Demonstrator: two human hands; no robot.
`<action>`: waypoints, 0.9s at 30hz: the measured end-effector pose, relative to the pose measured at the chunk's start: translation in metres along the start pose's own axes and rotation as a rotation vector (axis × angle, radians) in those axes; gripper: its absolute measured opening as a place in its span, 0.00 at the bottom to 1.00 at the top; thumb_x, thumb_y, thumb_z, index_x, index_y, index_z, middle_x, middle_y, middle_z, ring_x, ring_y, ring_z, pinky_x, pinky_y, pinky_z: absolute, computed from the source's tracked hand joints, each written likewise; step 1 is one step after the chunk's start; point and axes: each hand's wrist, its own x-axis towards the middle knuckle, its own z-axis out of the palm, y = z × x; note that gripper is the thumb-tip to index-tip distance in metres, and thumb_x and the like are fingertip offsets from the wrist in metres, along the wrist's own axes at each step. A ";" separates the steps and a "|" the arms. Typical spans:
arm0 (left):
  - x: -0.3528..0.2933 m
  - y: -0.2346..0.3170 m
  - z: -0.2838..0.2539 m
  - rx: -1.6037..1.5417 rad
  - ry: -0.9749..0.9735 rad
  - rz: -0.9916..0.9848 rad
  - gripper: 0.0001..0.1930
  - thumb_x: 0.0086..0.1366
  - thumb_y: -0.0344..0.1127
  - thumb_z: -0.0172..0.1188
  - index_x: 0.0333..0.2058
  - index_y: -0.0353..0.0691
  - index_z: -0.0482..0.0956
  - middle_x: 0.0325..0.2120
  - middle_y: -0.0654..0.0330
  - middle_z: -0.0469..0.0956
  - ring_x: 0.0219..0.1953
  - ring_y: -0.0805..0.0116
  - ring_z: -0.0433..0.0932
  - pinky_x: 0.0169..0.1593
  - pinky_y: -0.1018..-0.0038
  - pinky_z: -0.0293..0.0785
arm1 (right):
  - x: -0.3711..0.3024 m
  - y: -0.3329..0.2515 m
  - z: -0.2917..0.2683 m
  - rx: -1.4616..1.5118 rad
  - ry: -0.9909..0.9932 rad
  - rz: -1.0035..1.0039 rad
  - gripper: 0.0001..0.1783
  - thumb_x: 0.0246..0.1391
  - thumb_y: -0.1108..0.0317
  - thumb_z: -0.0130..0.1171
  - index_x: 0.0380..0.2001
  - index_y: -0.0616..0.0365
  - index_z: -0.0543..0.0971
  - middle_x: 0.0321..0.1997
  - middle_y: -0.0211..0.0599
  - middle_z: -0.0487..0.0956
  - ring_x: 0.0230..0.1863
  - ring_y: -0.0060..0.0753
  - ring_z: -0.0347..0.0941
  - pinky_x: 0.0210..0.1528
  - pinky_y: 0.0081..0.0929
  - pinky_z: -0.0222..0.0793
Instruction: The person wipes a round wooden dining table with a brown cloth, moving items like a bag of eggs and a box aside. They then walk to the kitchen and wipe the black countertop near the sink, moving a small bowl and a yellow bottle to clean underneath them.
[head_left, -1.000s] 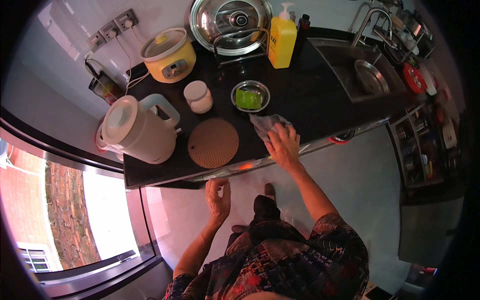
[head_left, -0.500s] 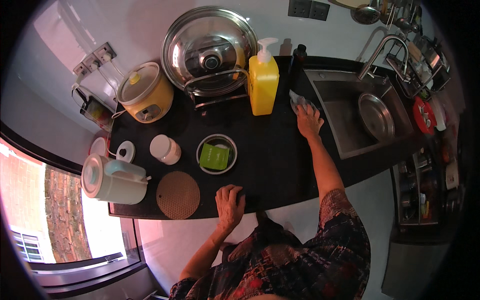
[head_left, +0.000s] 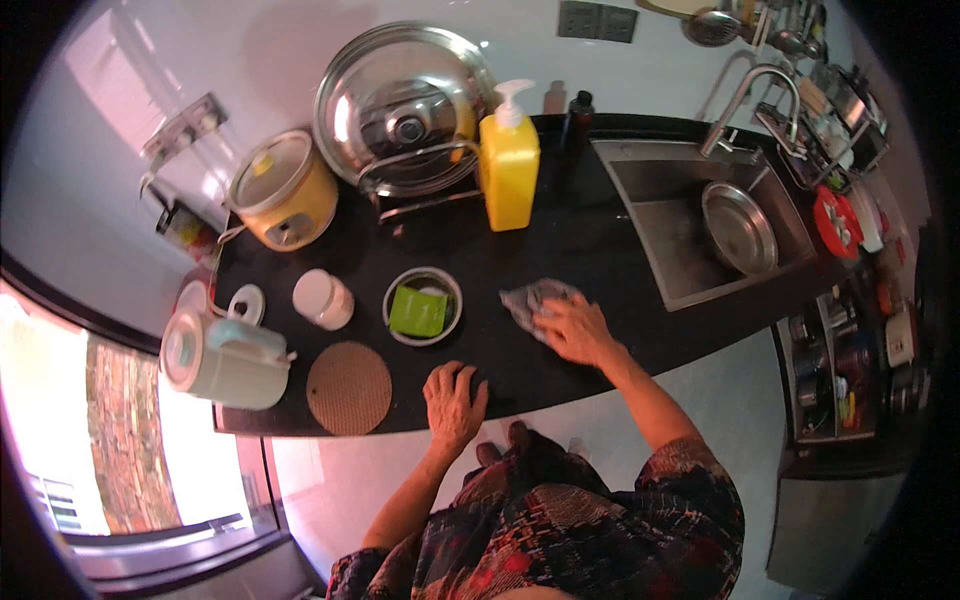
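Observation:
My right hand (head_left: 578, 330) presses a crumpled grey cloth (head_left: 535, 302) against the black countertop (head_left: 560, 385), the cloth sticking out past the fingers on the left. Resting on the counter's front edge, my left hand (head_left: 454, 402) is empty, its fingers slightly bent and apart. Just beyond it stands a round metal bowl (head_left: 458, 322) with a green packet (head_left: 418, 311) inside. A round brown woven mat (head_left: 349, 388) lies to the left of that hand. Behind the mat is a white lidded jar (head_left: 323, 299).
A yellow pump bottle (head_left: 510, 172), a dark bottle (head_left: 578, 122) and a large pot lid on a rack (head_left: 408, 130) line the back. At left are a yellow cooker (head_left: 284, 190) and a white kettle (head_left: 225, 360). The sink (head_left: 640, 225) at right holds a metal basin (head_left: 740, 228).
My right hand has slid the cloth from beside the sink toward me and to the left, across the counter. My left hand has stayed at the front edge.

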 end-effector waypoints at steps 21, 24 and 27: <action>0.080 -0.046 0.020 -0.975 0.357 -1.003 0.24 0.63 0.40 0.53 0.51 0.32 0.57 0.33 0.45 0.76 0.19 0.59 0.80 0.17 0.72 0.77 | 0.040 0.008 0.036 0.081 0.289 -0.202 0.13 0.48 0.74 0.53 0.39 0.51 0.78 0.38 0.39 0.70 0.39 0.48 0.69 0.38 0.41 0.69; 0.080 -0.037 0.027 -1.015 0.398 -0.995 0.19 0.63 0.33 0.51 0.50 0.33 0.59 0.32 0.48 0.76 0.18 0.63 0.79 0.18 0.72 0.78 | 0.006 0.022 0.029 0.328 0.203 -0.252 0.14 0.45 0.77 0.54 0.37 0.53 0.77 0.40 0.39 0.72 0.42 0.47 0.70 0.40 0.39 0.70; 0.075 -0.005 0.040 -1.071 0.311 -0.999 0.17 0.65 0.33 0.50 0.49 0.35 0.60 0.32 0.50 0.76 0.17 0.65 0.78 0.18 0.72 0.78 | -0.004 0.053 0.012 0.896 0.023 0.018 0.15 0.48 0.75 0.54 0.42 0.56 0.76 0.46 0.37 0.74 0.48 0.39 0.71 0.45 0.34 0.69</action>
